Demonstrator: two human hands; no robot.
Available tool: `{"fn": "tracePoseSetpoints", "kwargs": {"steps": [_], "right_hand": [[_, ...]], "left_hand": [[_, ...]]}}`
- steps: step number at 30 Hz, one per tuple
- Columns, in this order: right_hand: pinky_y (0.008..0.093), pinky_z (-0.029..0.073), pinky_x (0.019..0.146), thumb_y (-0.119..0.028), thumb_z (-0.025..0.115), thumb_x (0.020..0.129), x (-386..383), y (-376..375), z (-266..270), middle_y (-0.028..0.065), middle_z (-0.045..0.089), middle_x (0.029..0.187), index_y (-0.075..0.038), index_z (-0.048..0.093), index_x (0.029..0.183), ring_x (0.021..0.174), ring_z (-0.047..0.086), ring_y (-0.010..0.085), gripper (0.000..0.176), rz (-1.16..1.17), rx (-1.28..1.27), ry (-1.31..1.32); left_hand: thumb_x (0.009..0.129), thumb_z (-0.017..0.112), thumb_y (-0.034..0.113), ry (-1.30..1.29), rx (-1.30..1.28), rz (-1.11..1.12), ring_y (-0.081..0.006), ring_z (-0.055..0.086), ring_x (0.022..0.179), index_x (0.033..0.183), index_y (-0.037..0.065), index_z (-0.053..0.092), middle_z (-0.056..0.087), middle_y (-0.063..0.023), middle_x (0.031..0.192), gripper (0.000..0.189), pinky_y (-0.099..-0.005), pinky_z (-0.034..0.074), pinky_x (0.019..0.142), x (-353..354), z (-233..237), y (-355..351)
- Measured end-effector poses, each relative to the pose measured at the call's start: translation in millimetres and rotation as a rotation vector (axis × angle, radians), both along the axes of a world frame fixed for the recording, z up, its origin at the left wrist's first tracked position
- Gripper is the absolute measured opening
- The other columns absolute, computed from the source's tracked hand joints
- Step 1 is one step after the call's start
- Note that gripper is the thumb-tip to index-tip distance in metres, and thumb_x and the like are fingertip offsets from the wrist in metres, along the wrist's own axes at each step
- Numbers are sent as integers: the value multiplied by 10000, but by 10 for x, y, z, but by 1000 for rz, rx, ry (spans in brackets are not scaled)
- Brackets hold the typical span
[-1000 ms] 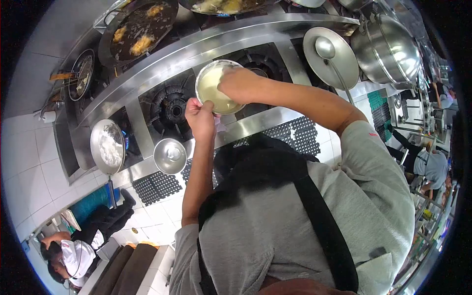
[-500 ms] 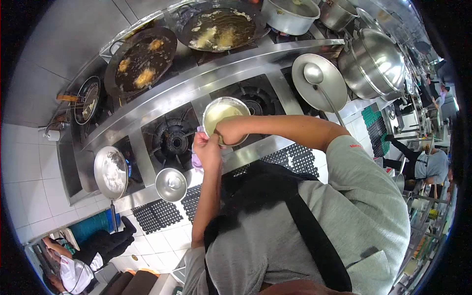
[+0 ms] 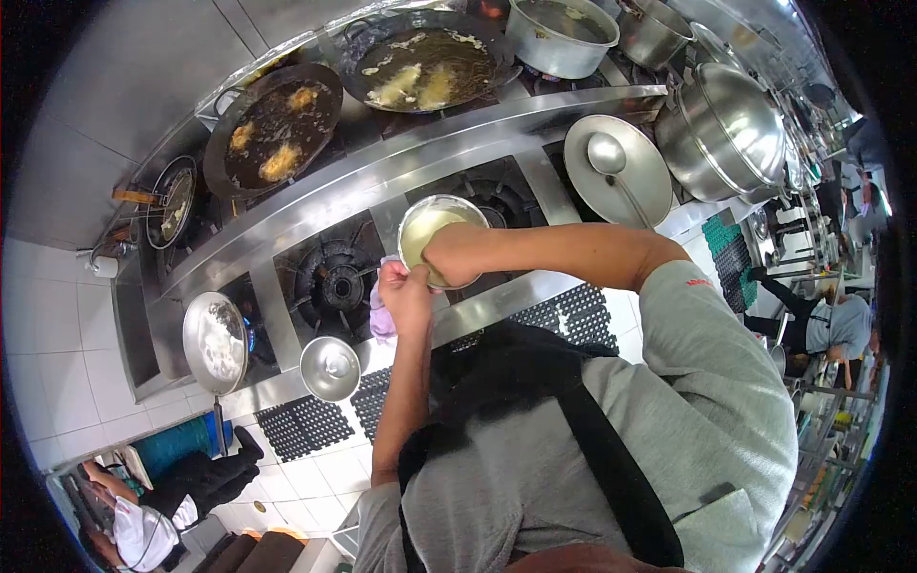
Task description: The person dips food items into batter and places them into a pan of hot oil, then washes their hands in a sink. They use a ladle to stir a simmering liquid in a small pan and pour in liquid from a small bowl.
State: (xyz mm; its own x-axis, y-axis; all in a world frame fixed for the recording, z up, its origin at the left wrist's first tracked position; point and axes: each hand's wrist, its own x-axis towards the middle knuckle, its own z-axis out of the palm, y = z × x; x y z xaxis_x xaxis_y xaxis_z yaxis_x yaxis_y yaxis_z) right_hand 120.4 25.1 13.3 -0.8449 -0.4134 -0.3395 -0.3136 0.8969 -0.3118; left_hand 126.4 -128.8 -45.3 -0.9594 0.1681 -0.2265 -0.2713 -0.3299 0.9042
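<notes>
A round metal bowl [image 3: 417,212] of pale yellow batter is held over the near edge of the stove, by the front burners. My left hand [image 3: 405,289] grips its near-left rim, fingers closed around the edge. My right hand [image 3: 454,252] reaches down into the bowl from the right. Its fingers are hidden in or behind the batter and the rim, so what they hold does not show. A lilac cloth [image 3: 382,320] hangs just left of my left hand.
Behind stand two oil woks with frying pieces, one dark [image 3: 244,167] and one wider [image 3: 478,81]. A frying pan [image 3: 196,329] sits on a lit burner at left, near a small steel bowl [image 3: 330,387]. On the right are a shallow pan [image 3: 597,196] with a ladle [image 3: 606,153] and a large steamer [image 3: 712,143].
My right hand has shifted slightly within the bowl. The bowl and my left hand have moved very little, and the view has tilted slightly.
</notes>
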Motion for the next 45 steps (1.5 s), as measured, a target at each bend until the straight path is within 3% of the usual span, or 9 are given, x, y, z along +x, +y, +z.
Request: {"fn": "tracePoseSetpoints", "kwargs": {"steps": [2,8,14,21,23,30,32,40,45], "right_hand": [[492,538,687,-261,704,735,-43,38,-1,212,705,797,-19,719,759,750,695,391,244,46,96,-54],[430,564,722,-198,675,736,-131,126,-60,164,736,853,-50,768,839,817,724,326,203,100,303,-168],[432,567,711,-187,690,735,-168,332,-71,154,741,884,-68,775,850,815,729,301,186,110,383,-83],[453,563,696,-158,668,735,-213,498,78,179,726,833,-29,754,814,793,715,349,173,228,309,-73],[496,555,647,-163,673,724,-255,588,-71,166,705,777,-34,733,775,755,698,389,151,276,99,-6],[491,552,696,-162,638,751,-403,782,-406,194,707,804,-49,744,832,792,701,396,175,401,181,-25],[497,556,702,-164,628,756,-392,818,-361,213,705,814,-31,733,799,794,702,394,175,336,102,68],[503,561,679,-164,638,741,-495,875,235,213,695,780,-22,723,768,766,698,396,168,304,176,162],[503,546,716,-94,626,747,-515,938,927,202,690,830,-19,708,885,827,683,399,178,140,226,289]], "left_hand": [[807,587,-67,0,5,-19,-128,561,499,833,75,442,568,-60,715,204,-268,499,402,-27,-37,41],[806,588,-64,-1,-10,-22,-124,545,473,831,65,439,564,-66,697,199,-260,482,399,-33,-28,205],[804,594,-62,-17,19,-22,-118,548,480,834,65,444,566,-63,702,199,-255,486,404,-87,-53,295],[800,607,-54,-43,39,7,-116,546,482,826,67,449,565,-63,705,201,-261,493,395,-177,-29,435],[797,611,-58,-40,53,-27,-118,544,476,823,68,451,563,-62,698,205,-265,497,392,-211,-63,448],[794,611,-72,-90,71,-59,-130,542,458,802,71,453,565,-61,684,213,-271,498,391,-302,-54,425],[793,613,-73,-123,82,-62,-135,544,457,790,74,456,568,-63,682,215,-273,490,385,-336,-47,431],[775,630,-54,-132,41,-63,-149,544,444,773,66,460,561,-69,668,209,-285,475,372,-513,46,531],[749,620,-49,-165,59,-70,-166,534,429,772,58,451,544,-67,666,201,-298,475,377,-652,164,708]]}}
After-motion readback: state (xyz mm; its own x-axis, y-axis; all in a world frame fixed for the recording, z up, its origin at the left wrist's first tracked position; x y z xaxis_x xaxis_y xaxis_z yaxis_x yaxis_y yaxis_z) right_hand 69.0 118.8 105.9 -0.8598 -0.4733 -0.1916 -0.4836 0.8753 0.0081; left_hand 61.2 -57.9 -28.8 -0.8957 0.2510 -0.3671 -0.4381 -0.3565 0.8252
